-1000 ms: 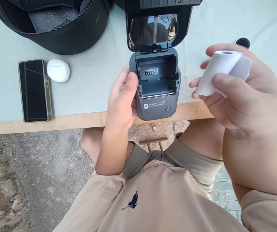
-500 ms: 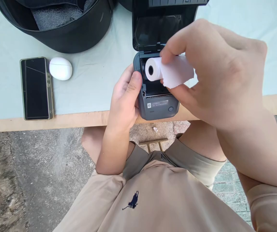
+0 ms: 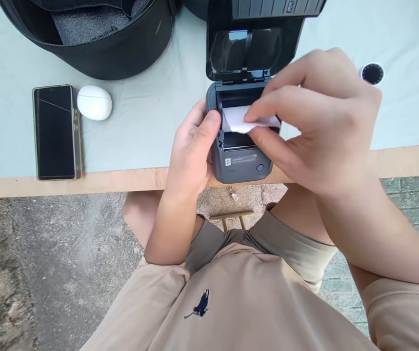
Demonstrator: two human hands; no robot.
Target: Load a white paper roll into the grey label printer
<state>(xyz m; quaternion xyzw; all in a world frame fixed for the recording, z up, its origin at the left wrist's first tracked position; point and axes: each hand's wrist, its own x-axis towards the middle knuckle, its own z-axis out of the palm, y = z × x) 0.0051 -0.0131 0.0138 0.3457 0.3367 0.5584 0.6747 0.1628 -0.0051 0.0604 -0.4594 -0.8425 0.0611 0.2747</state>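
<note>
A dark grey printer (image 3: 244,168) with its black lid (image 3: 255,48) swung up rests at the table's near edge. My left hand (image 3: 194,151) grips its left side, thumb on the rim. Inside the printer's bay lies a white paper roll (image 3: 234,117), its end facing away from view. My right hand (image 3: 315,117) pinches the loose paper end between thumb and index finger, over the bay. Part of the roll is hidden behind the fingers.
A phone (image 3: 55,131) and a white rounded case (image 3: 94,103) lie on the cloth-covered table (image 3: 139,122) at the left. An open black bag (image 3: 121,53) stands behind them. A small white cylinder with a dark end (image 3: 372,73) is beyond my right hand.
The paper roll has gone down into the printer's bay. My right hand has shifted its pinch onto the loose paper end, and the small cylinder at the right has come into sight.
</note>
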